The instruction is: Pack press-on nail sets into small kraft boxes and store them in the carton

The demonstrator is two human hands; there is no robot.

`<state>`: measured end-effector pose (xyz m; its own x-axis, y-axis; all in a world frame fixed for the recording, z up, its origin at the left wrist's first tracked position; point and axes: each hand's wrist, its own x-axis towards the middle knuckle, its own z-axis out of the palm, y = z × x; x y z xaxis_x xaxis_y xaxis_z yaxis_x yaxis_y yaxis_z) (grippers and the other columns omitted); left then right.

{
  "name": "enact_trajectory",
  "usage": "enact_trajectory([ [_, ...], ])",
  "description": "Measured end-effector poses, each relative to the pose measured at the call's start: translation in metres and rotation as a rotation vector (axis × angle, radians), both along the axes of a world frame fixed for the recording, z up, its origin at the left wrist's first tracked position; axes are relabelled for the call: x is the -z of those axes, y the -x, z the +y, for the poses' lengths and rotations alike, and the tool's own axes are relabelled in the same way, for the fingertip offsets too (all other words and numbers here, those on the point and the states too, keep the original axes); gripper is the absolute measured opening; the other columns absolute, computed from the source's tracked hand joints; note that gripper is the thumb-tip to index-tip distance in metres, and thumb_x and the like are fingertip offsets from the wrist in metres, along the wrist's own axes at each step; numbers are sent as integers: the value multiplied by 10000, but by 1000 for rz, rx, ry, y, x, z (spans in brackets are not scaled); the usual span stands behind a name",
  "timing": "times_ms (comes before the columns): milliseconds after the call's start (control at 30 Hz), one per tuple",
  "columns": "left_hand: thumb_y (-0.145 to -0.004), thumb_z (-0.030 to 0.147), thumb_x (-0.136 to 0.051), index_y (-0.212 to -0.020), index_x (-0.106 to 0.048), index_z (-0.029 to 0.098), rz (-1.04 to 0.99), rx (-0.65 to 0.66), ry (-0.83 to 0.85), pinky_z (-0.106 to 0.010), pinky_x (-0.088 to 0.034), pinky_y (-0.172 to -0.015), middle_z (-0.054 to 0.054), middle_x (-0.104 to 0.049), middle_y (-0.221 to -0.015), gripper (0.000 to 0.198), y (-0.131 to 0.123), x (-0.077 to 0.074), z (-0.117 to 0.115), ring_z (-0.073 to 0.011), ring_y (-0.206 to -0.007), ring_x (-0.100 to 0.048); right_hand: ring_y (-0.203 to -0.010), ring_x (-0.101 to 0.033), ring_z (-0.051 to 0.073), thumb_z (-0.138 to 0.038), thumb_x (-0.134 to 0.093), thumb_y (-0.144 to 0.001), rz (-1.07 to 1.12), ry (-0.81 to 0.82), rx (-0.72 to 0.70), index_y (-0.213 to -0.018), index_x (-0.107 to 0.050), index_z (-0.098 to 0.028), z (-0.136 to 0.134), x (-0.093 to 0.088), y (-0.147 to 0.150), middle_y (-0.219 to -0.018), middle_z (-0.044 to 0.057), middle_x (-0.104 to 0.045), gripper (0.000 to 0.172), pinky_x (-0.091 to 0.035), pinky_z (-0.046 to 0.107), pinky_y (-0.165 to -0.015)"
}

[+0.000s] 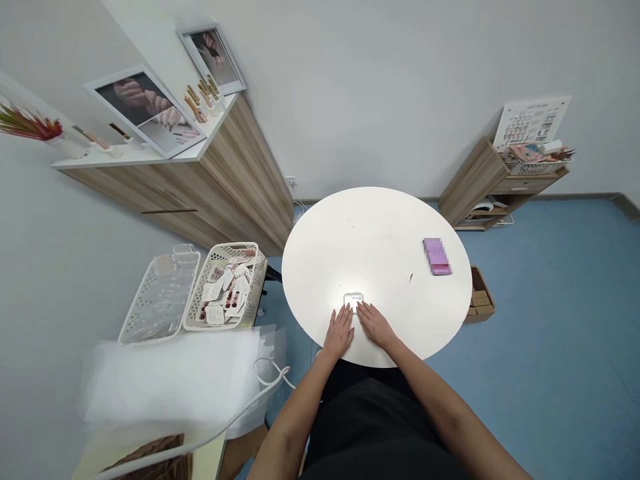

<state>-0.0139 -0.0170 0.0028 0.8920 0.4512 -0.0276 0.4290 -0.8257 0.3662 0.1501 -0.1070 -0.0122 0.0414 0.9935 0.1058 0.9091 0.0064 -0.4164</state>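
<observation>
The left hand (340, 333) and right hand (376, 325) lie flat on the white desk (380, 230), fingers (362, 311) spread, not pinching; a small clear case (353, 302) sits just ahead between them, apparently lying crosswise, though glare blurs it

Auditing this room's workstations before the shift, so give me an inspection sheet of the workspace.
Surface: round white table, a few small dark marks on top.
Job's things: small clear plastic case near the table's near edge.
Clutter: pink box lying on the table's right side; its print is blurred.
Hands: left hand and right hand lie open on the table, fingertips at the case.
Cables: white cable looped left of the table.
Surroundings: white basket of clear trays and white basket of printed cards to the left; cardboard box on the blue floor.
</observation>
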Motion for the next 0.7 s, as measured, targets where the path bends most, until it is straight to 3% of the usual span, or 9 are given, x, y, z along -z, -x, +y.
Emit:
enact_trajectory([
  [167,-926,176,-326,-1539,-96,165,10,-9,-5,-534,-185,-1185,-109,-231,-1585,655,-2,4,-2,-237,-1471,-173,-1444,-263,253,-30,-344,-859,-29,18,-29,-1481,-331,-110,-7,6,2,-1524,149,-358,627,-337,512,-1135],
  [333,-925,154,-310,-1529,-170,183,17,-5,-13,-522,-165,-1191,-104,-284,-1571,621,-1,4,1,-226,-1461,-221,-1413,-331,266,-41,-357,-869,-33,37,-31,-1439,-410,-118,-2,0,0,-1486,157,-422,578,-325,522,-1135],
  [433,-931,205,-338,-1535,-137,202,20,-42,-8,-544,-137,-1184,-121,-262,-1578,636,-2,2,6,-234,-1462,-220,-1390,-365,269,-108,-429,-884,-9,36,2,-1424,-428,-145,10,-8,-4,-1477,152,-440,541,-299,514,-1148],
  [500,-916,329,-432,-1541,-74,198,51,-165,-5,-616,-117,-1154,-159,-164,-1599,732,-5,2,12,-292,-1475,-152,-1410,-324,282,-157,-508,-861,13,53,30,-1452,-377,-146,21,-12,-8,-1513,155,-383,605,-286,504,-1153],
  [600,-786,537,-610,-1540,-17,194,162,-352,29,-737,-98,-1066,-213,-28,-1603,1018,-14,4,25,-407,-1468,-23,-1433,-267,313,-236,-608,-815,46,132,32,-1488,-293,-142,37,-11,-15,-1542,168,-323,749,-274,518,-1150],
  [700,-690,608,-683,-1538,-35,218,267,-376,91,-776,-105,-1019,-220,15,-1602,1136,-24,5,41,-449,-1454,40,-1408,-316,326,-282,-646,-804,73,186,19,-1484,-297,-152,49,-5,-24,-1506,180,-381,775,-291,531,-1135],
])
